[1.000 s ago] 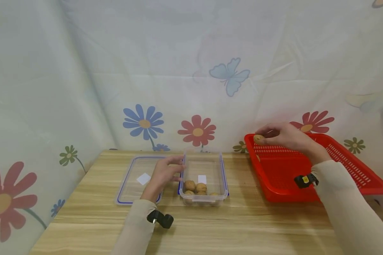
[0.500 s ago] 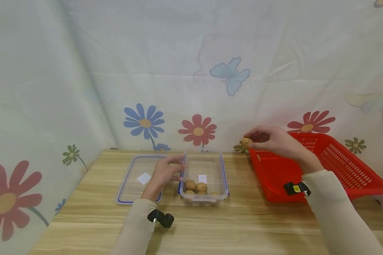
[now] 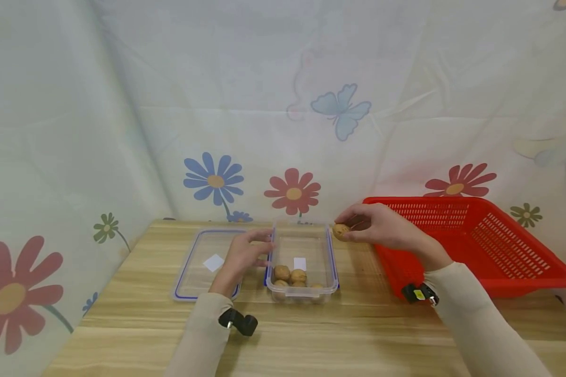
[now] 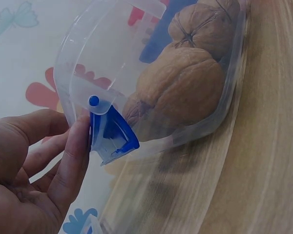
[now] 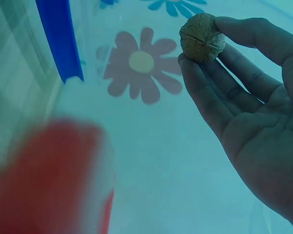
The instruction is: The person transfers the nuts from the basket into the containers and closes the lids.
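Observation:
My right hand point(image 3: 382, 228) pinches a walnut point(image 3: 341, 231) between thumb and fingertips, just above and beside the right rim of a clear plastic box point(image 3: 306, 246). In the right wrist view the same walnut point(image 5: 202, 39) shows its seam and wrinkled shell. My left hand point(image 3: 242, 256) touches the box's left side with its fingers loosely extended. Close by, in the left wrist view, a blue clip point(image 4: 112, 134) hangs from the box wall by a fingertip. Several walnuts point(image 3: 281, 272) lie at the near end inside the box, around a small white paper label point(image 3: 300, 263).
A clear lid with a blue seal point(image 3: 200, 280) lies flat left of the box, a white label on it. To the right stands a red slotted basket point(image 3: 471, 256), its near-left wall partly behind my right arm. A flowered curtain point(image 3: 245, 104) hangs behind the wooden table point(image 3: 349, 340).
My right hand has carried the walnut left and down, from over the red basket's left rim to the box's right rim. My left hand has stayed where it was.

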The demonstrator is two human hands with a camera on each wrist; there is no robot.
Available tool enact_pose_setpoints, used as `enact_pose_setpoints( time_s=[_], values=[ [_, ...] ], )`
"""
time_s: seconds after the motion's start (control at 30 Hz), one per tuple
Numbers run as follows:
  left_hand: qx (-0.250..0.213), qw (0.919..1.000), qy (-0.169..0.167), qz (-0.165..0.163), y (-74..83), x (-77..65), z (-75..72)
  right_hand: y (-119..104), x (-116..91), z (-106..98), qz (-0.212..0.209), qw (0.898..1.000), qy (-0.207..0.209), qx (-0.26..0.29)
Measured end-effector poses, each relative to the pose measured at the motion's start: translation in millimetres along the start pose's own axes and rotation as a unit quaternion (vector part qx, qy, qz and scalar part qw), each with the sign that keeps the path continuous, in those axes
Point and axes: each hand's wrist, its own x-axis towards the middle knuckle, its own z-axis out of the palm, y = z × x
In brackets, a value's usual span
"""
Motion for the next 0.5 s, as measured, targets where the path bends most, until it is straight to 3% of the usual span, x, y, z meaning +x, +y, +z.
enact_pose_setpoints(
  time_s=[0.27, 0.5],
  values=[
    [-0.003, 1.0, -0.002, -0.002, 1.0, 1.0, -0.5, -1.1, 8.2, 23.7, -0.024, 0.998, -0.045, 0.03],
    [-0.005, 1.0, -0.002, -0.004, -0.2, 2.4, -0.4, 2.1, 15.6, 42.8, -0.043, 0.995, -0.089, 0.021]
  ],
)
